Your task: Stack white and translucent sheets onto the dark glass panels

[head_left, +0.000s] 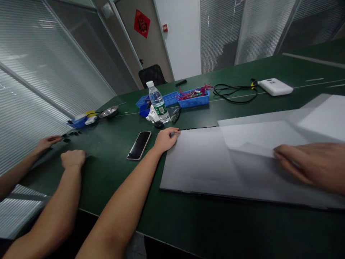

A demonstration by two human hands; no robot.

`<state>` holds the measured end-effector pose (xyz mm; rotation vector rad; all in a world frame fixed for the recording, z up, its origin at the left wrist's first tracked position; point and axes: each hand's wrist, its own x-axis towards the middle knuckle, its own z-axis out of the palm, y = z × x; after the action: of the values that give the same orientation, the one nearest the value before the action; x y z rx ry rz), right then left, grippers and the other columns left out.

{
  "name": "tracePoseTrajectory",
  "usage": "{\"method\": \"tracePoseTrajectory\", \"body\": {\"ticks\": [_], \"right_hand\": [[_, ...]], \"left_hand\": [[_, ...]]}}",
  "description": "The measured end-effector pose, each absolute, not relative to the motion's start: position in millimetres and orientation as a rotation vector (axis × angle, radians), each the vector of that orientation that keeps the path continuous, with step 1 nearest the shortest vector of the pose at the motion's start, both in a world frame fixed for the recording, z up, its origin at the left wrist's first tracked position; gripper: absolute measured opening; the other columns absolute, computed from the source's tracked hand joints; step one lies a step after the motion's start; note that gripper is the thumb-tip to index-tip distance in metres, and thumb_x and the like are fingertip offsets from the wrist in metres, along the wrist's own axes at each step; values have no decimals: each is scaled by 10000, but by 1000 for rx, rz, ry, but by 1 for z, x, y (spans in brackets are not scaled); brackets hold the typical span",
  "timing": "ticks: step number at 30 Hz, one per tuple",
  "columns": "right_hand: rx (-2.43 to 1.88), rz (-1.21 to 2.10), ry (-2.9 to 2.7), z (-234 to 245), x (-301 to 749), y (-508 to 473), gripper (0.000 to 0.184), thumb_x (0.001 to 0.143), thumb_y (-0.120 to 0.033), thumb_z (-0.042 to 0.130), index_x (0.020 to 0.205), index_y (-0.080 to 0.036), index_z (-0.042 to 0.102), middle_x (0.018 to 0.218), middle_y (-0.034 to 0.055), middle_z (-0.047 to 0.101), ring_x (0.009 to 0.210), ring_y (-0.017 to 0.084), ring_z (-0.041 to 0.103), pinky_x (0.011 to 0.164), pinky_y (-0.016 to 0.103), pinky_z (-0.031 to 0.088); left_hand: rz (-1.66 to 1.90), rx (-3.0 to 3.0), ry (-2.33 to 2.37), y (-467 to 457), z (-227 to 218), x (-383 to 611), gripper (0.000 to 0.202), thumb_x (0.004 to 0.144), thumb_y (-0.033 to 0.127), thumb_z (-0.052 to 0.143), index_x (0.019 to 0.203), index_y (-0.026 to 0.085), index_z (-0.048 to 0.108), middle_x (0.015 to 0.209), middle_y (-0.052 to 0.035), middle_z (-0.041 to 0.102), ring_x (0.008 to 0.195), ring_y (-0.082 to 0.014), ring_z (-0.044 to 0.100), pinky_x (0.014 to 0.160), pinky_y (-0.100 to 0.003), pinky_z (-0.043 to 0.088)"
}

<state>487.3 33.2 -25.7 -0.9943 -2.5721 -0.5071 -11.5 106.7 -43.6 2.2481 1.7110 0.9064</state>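
Note:
A wide stack of thin grey-white sheets [199,162] lies flat on the table in front of me. My left hand [165,139] rests at its far left corner, fingertips on the edge and thumb apart from the fingers. At the right, my right hand [315,165] is closed in a pinch on a thin white translucent sheet [248,135]. That sheet is lifted and bent above the stack, its far right part rising. Some blur covers the right hand, and its fingertips are partly hidden. A phone [139,145] lies left of my left hand.
Beyond my left hand stand a water bottle [158,102], pliers [176,115] and a blue tray [194,102] of red wires. A black cable [234,94] runs to a white box [275,87]. At the left, a co-worker's hands [73,158] are over the table near small dark parts.

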Motion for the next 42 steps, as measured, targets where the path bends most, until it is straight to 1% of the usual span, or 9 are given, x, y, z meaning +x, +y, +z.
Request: {"method": "tracePoseTrajectory", "body": {"ticks": [6,11,13,16,18,24,30,38,42], "right_hand": [[-458,-517,-2598,-5,429,-2,340,1081,-302,454,1179,-225,770,1109,50,830,823,208,803,663,340,650],[-480,-233,-2631,-14,448,5,741,1017,-323,578,1732,-331,383,1553,6,636,1227,228,749,903,345,686],[-575,-288,-2601,-20,465,20,708,1027,-338,572,1716,-351,413,1563,3,631,1266,249,730,982,390,668],[-872,-402,-2531,-33,495,48,504,1061,-462,515,1511,-290,663,1474,45,702,1246,323,733,1042,540,632],[-1071,-408,-2525,-40,515,66,535,1062,-571,465,1365,-249,766,1374,82,754,1194,359,745,1013,600,628],[-1357,-241,-2546,-43,523,70,658,1032,-720,414,1362,-285,781,1231,74,800,972,321,783,835,564,661],[-943,-393,-2642,-26,473,35,497,1083,-526,463,1250,-231,826,1133,85,810,891,266,778,774,443,659],[-347,-415,-2692,-7,443,18,362,1067,-257,513,1288,-258,799,1352,-26,769,1028,208,772,898,389,631],[-510,-501,-2631,-15,456,26,360,1063,-321,538,1291,-253,808,1332,21,778,1110,261,762,983,454,596]], "left_hand": [[912,2250,1703,108,-44,-12,219,928,118,697,1015,238,858,1281,-45,828,1131,-271,792,1050,-431,608],[915,2249,1708,108,-45,-12,209,934,133,699,1019,238,858,1279,-47,829,1134,-269,792,1040,-422,608],[913,2248,1711,108,-45,-13,214,932,131,696,1022,237,859,1277,-49,829,1130,-269,793,1025,-417,612],[911,2248,1712,108,-45,-13,216,933,135,694,1027,237,860,1282,-51,827,1112,-268,795,1005,-413,616],[911,2249,1711,109,-46,-13,214,933,138,695,1029,236,860,1286,-53,826,1091,-267,798,1005,-415,616],[918,2243,1702,109,-47,-14,214,935,147,688,1025,243,856,1289,-47,825,1146,-273,785,1037,-420,601],[917,2234,1685,108,-45,-14,184,996,263,668,1012,238,850,1284,-48,828,1114,-263,783,989,-388,596],[898,2219,1715,107,-44,-14,261,1003,383,678,1132,222,837,1253,-48,836,869,-217,753,833,-344,592],[876,2222,1743,107,-45,-15,276,987,378,699,1168,220,834,1172,-50,846,862,-224,746,863,-358,598]]}}
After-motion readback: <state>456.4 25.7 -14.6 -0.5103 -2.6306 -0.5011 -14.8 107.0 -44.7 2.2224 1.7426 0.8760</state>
